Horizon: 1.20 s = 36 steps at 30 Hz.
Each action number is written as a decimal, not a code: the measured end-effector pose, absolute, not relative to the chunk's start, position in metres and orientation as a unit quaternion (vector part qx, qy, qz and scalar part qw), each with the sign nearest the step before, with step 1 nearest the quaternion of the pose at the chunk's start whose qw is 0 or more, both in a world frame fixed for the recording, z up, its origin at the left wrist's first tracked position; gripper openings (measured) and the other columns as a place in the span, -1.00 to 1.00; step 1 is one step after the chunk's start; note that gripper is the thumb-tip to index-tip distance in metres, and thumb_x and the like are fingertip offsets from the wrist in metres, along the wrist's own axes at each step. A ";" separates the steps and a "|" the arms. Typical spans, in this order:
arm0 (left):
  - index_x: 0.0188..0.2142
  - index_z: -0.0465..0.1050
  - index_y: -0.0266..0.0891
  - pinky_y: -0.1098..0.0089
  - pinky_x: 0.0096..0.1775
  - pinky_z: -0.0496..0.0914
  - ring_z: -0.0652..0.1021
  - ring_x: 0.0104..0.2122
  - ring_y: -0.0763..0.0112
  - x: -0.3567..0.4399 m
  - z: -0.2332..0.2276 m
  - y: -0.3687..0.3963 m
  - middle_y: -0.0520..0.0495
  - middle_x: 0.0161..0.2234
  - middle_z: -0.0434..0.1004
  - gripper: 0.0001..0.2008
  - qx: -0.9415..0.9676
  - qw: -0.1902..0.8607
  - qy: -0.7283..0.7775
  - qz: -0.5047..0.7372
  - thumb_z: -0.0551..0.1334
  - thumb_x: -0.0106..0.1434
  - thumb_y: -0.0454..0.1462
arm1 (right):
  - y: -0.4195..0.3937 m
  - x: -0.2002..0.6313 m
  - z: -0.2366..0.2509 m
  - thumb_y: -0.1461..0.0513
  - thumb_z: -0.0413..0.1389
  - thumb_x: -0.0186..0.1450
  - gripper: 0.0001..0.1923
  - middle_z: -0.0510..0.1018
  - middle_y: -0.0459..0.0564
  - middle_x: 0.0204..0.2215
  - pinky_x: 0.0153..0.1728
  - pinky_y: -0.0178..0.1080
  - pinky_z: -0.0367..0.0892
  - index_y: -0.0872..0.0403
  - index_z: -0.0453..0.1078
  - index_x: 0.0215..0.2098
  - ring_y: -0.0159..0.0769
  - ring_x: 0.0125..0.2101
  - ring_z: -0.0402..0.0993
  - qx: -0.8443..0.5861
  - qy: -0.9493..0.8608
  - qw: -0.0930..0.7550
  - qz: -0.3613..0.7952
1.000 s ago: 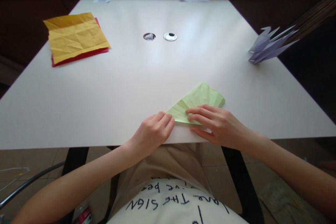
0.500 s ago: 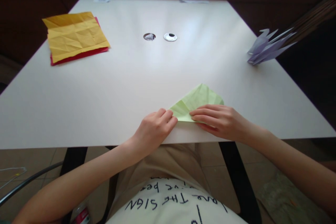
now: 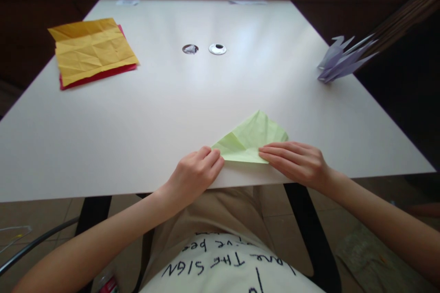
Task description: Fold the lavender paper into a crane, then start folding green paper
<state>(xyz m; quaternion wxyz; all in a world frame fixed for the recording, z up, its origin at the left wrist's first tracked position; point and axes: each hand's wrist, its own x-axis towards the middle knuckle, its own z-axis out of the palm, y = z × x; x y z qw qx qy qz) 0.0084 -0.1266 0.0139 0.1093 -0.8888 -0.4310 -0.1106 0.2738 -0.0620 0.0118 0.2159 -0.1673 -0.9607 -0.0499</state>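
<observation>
Both hands' fingers (image 3: 275, 152) press green paper (image 3: 252, 135) | near table (image 3: 154, 114) edge

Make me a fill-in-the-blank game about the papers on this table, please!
1. Both hands press on a folded paper whose colour is ____.
2. The yellow sheet lies on top of a ____ sheet.
3. The purple paper shape sits near the table's ____ edge.
4. The left hand touches the folded paper's ____ corner, while the right hand presses its other end.

Missing words: green; red; right; left
</observation>
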 end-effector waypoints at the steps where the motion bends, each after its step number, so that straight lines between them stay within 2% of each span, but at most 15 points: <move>1: -0.36 0.31 -0.28 0.43 -0.47 0.31 0.42 -0.35 0.39 0.008 0.014 -0.127 -0.02 -0.36 0.43 -0.87 -0.889 0.111 -0.430 -0.111 0.06 0.19 -0.48 | -0.062 0.273 0.012 0.39 0.10 0.16 -0.68 0.55 -0.04 -0.23 -0.22 -0.27 0.38 0.06 0.33 -0.11 -0.32 -0.19 0.45 -0.170 -0.960 0.222 -0.033; 6: -0.39 0.30 -0.27 0.43 -0.45 0.30 0.40 -0.37 0.40 0.007 0.012 -0.124 -0.02 -0.38 0.41 -0.88 -0.885 0.086 -0.440 -0.123 0.05 0.19 -0.46 | -0.055 0.266 0.017 0.35 0.04 0.22 -0.84 0.54 -0.02 -0.34 -0.29 -0.31 0.36 0.06 0.40 -0.26 -0.37 -0.30 0.44 -0.235 -0.935 0.234 0.125; 9: -0.38 0.29 -0.27 0.41 -0.42 0.31 0.38 -0.38 0.38 0.009 0.009 -0.121 -0.03 -0.37 0.40 -0.89 -0.877 0.065 -0.458 -0.126 0.05 0.20 -0.44 | -0.047 0.261 0.021 0.29 0.00 0.25 -0.86 0.52 -0.04 -0.40 -0.36 -0.35 0.33 0.06 0.41 -0.35 -0.40 -0.38 0.43 -0.293 -0.908 0.220 0.205; 13: -0.21 0.26 -0.27 0.40 -0.38 0.33 0.36 -0.35 0.38 0.011 0.006 -0.114 -0.02 -0.34 0.38 -0.85 -0.864 0.029 -0.483 -0.141 0.02 0.23 -0.42 | -0.034 0.254 0.023 0.19 0.03 0.23 -0.83 0.47 -0.09 -0.54 -0.52 -0.38 0.23 0.09 0.41 -0.43 -0.43 -0.54 0.33 -0.386 -0.868 0.171 0.261; 16: -0.09 0.21 -0.25 0.41 -0.36 0.34 0.36 -0.33 0.39 0.013 0.005 -0.108 -0.02 -0.33 0.36 -0.77 -0.854 -0.008 -0.500 -0.145 -0.01 0.25 -0.42 | -0.025 0.250 0.024 0.14 0.04 0.21 -0.80 0.41 -0.12 -0.60 -0.56 -0.37 0.16 0.09 0.40 -0.43 -0.45 -0.59 0.25 -0.422 -0.850 0.137 0.284; 21: -0.16 0.28 -0.24 0.39 -0.29 0.35 0.34 -0.29 0.37 0.014 0.005 -0.103 -0.05 -0.29 0.32 -0.81 -0.845 -0.042 -0.517 -0.130 -0.01 0.26 -0.39 | -0.021 0.241 0.027 0.13 0.04 0.18 -0.81 0.36 -0.15 -0.63 -0.56 -0.37 0.12 0.08 0.36 -0.43 -0.46 -0.60 0.21 -0.458 -0.831 0.108 0.297; 25: -0.15 0.29 -0.31 0.34 -0.14 0.33 0.33 -0.16 0.33 0.015 0.004 -0.102 -0.13 -0.12 0.31 -0.80 -0.848 -0.038 -0.503 -0.161 0.01 0.25 -0.42 | -0.021 0.237 0.029 0.14 0.04 0.17 -0.83 0.38 -0.12 -0.58 -0.53 -0.36 0.13 0.08 0.32 -0.48 -0.44 -0.57 0.23 -0.460 -0.837 0.103 0.277; 30: 0.01 0.19 -0.35 0.32 -0.02 0.28 0.29 -0.05 0.32 0.015 0.003 -0.100 -0.15 -0.01 0.30 -0.69 -0.864 -0.068 -0.463 -0.186 -0.03 0.27 -0.43 | -0.020 0.236 0.029 0.15 0.03 0.18 -0.83 0.39 -0.09 -0.55 -0.51 -0.34 0.15 0.09 0.29 -0.49 -0.42 -0.55 0.25 -0.455 -0.848 0.093 0.257; 33: 0.02 0.19 -0.36 0.28 -0.02 0.28 0.28 -0.04 0.28 0.016 0.001 -0.099 -0.15 0.05 0.26 -0.67 -0.868 -0.063 -0.460 -0.177 -0.04 0.26 -0.44 | -0.020 0.236 0.029 0.12 0.04 0.17 -0.81 0.42 -0.07 -0.51 -0.47 -0.33 0.18 0.09 0.31 -0.41 -0.38 -0.49 0.31 -0.461 -0.840 0.099 0.269; 36: 0.04 0.18 -0.37 0.24 -0.05 0.30 0.27 -0.05 0.25 0.016 0.000 -0.098 -0.14 0.09 0.23 -0.65 -0.869 -0.060 -0.463 -0.164 -0.05 0.26 -0.45 | -0.020 0.235 0.029 0.08 0.06 0.15 -0.73 0.43 -0.08 -0.47 -0.44 -0.32 0.21 0.07 0.34 -0.26 -0.36 -0.44 0.33 -0.457 -0.830 0.114 0.299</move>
